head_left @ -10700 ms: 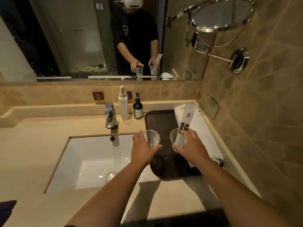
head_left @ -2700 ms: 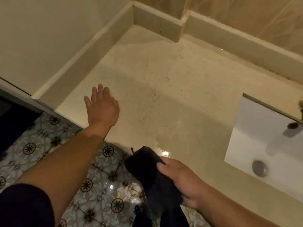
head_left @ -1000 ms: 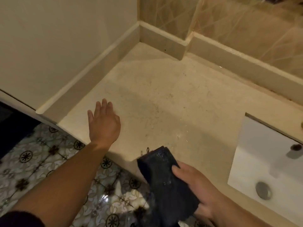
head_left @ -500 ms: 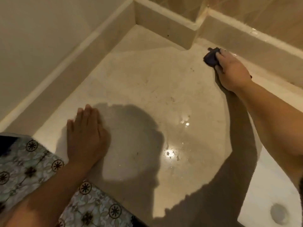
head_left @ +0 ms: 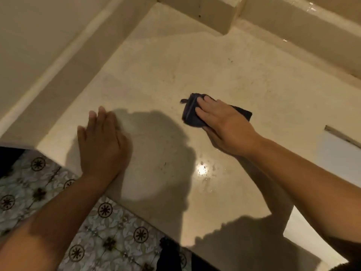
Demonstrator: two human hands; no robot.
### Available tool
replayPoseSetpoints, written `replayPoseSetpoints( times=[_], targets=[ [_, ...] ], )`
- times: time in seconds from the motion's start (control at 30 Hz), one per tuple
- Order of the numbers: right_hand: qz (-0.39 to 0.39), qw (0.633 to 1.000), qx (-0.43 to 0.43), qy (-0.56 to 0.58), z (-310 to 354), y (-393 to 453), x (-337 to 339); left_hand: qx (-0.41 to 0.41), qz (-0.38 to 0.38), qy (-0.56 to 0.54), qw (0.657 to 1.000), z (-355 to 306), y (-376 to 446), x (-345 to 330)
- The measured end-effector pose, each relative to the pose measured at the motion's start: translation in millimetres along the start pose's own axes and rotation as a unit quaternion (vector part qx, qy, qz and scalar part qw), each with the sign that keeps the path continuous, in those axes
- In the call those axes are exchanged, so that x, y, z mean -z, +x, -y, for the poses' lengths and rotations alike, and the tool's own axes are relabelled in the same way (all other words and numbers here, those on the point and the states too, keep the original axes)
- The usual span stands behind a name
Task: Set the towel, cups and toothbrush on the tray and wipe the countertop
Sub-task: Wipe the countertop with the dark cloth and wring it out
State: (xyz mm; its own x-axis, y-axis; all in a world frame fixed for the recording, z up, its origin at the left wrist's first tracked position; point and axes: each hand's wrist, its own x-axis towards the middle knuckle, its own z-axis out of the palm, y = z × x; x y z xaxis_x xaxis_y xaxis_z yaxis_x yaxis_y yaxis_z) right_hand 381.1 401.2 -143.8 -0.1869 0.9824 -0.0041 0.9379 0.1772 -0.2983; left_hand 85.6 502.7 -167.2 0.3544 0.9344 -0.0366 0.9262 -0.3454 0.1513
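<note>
Pressing palm-down with fingers spread flat and grasping nothing, the left hand (head_left: pixel 102 145) rests at the near left edge of the beige countertop (head_left: pixel 156 71), while farther in, at centre frame, the right hand (head_left: pixel 224 124) holds a folded dark cloth (head_left: pixel 190 112) flat against the wet surface, fingers extended over it, the white sink (head_left: pixel 340 153) at right.

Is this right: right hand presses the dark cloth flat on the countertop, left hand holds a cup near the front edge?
One detail is wrong. In the head view the left hand holds no cup; it lies flat, palm down, on the countertop near the front edge. The rest holds: the right hand presses the dark cloth flat on the countertop.
</note>
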Motion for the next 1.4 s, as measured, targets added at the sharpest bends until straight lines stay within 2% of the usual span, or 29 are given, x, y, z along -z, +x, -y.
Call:
replayPoseSetpoints(
  times=[0.17,0.3,0.4,0.47,0.5,0.53,0.57,0.63,0.67,0.7,0.73,0.77,0.8,0.83,0.9,1.0,1.1,1.17,1.23,1.3,1.4],
  targets=[
    [0.019,0.997,0.045,0.054,110,-57,-28,-0.003,0.006,0.001,1.0,-4,-1,6],
    [-0.027,0.99,0.011,0.139,187,-95,-53,0.0,0.005,-0.008,1.0,-2,-2,1],
    [-0.021,0.984,0.009,0.178,229,-113,-61,0.0,0.02,0.011,1.0,-1,0,2],
    [-0.004,0.962,-0.026,0.272,242,-122,-59,-0.006,0.023,0.009,1.0,-1,-1,2],
    [0.014,0.934,-0.069,0.349,247,-128,-55,-0.01,0.023,0.003,1.0,-2,-2,3],
    [0.035,0.885,-0.136,0.444,251,-133,-50,-0.012,0.023,-0.003,1.0,-2,-2,3],
    [0.062,0.799,-0.22,0.557,255,-137,-41,-0.013,0.022,-0.007,1.0,-2,-2,3],
    [0.086,0.542,-0.344,0.762,250,-141,-23,-0.012,0.024,-0.007,1.0,-1,-1,4],
    [0.067,0.439,-0.365,0.818,240,-144,-17,-0.013,0.025,-0.006,1.0,-1,-1,4],
    [0.029,0.373,-0.368,0.851,224,-146,-10,-0.014,0.024,-0.005,1.0,-2,0,3],
    [-0.019,0.348,-0.372,0.86,204,-146,0,-0.015,0.021,-0.003,1.0,-1,-1,3],
    [-0.072,0.343,-0.376,0.858,180,-145,11,-0.015,0.019,-0.001,1.0,0,-1,2],
    [-0.128,0.366,-0.383,0.838,149,-142,23,-0.017,0.018,0.0,1.0,1,-1,2],
    [-0.18,0.413,-0.385,0.805,117,-136,38,-0.018,0.019,0.0,1.0,1,-1,2],
    [-0.266,0.532,-0.401,0.697,49,-118,68,-0.012,0.021,-0.003,1.0,0,2,2],
    [-0.348,0.693,-0.441,0.451,-47,-90,99,-0.011,-0.011,-0.013,1.0,-3,1,2],
    [-0.293,0.821,-0.451,0.19,-134,-67,101,-0.015,-0.034,0.006,0.999,-6,-1,2],
    [-0.185,0.899,-0.393,0.062,-177,-54,86,0.0,-0.016,0.005,1.0,-5,1,3],
    [-0.102,0.945,-0.31,-0.022,-204,-44,64,0.012,-0.011,-0.005,1.0,-5,4,1],
    [-0.084,0.954,-0.282,-0.062,-214,-39,55,0.022,-0.016,-0.012,1.0,-4,5,-1],
    [-0.083,0.954,-0.281,-0.059,-210,-45,57,0.026,-0.019,-0.024,0.999,-6,4,-4]
  ],
)
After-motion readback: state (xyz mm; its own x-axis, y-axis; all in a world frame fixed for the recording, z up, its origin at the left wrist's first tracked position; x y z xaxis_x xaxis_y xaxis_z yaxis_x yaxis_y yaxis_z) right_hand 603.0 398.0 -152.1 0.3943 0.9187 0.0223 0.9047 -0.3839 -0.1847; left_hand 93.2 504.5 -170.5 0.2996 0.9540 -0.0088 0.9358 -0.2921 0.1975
